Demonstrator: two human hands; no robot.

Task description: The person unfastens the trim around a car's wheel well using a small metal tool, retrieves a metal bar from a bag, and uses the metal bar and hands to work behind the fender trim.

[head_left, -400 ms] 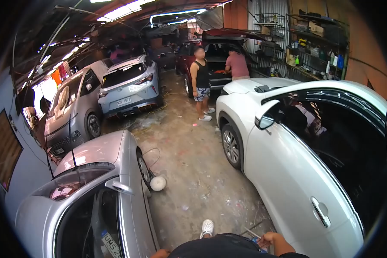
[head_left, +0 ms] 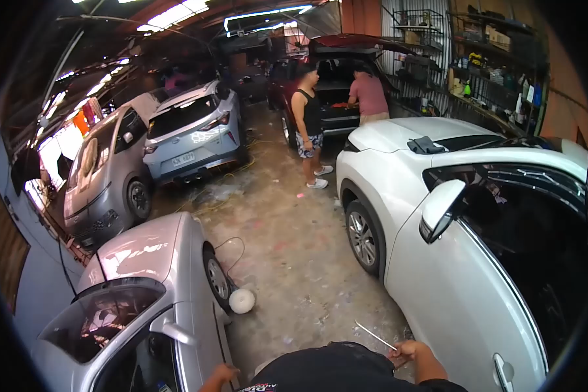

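Note:
My right hand (head_left: pixel 408 351) is closed around a thin pale rod (head_left: pixel 374 334), whose free end points forward and left over the floor. Down at my left side, my left hand (head_left: pixel 225 374) hangs close to the door of the silver car (head_left: pixel 204 326); its fingers do not show clearly. A white car (head_left: pixel 464 281) stands to my right, its door just past the hand with the rod. A dark cloth-like item (head_left: pixel 426 145) lies on this car near the base of the windscreen.
A round white pad (head_left: pixel 242 301) sits by the silver car's front wheel. Ahead, a person in a black tank top (head_left: pixel 309 117) stands near another in a pink shirt (head_left: pixel 370 95) at the open back of a red car (head_left: pixel 333 49). Shelves (head_left: pixel 496 85) line the right wall.
I have moved forward between the two near cars, which slide down and outward in view. The rod now shows more fully in my right hand. The person in black has turned their head.

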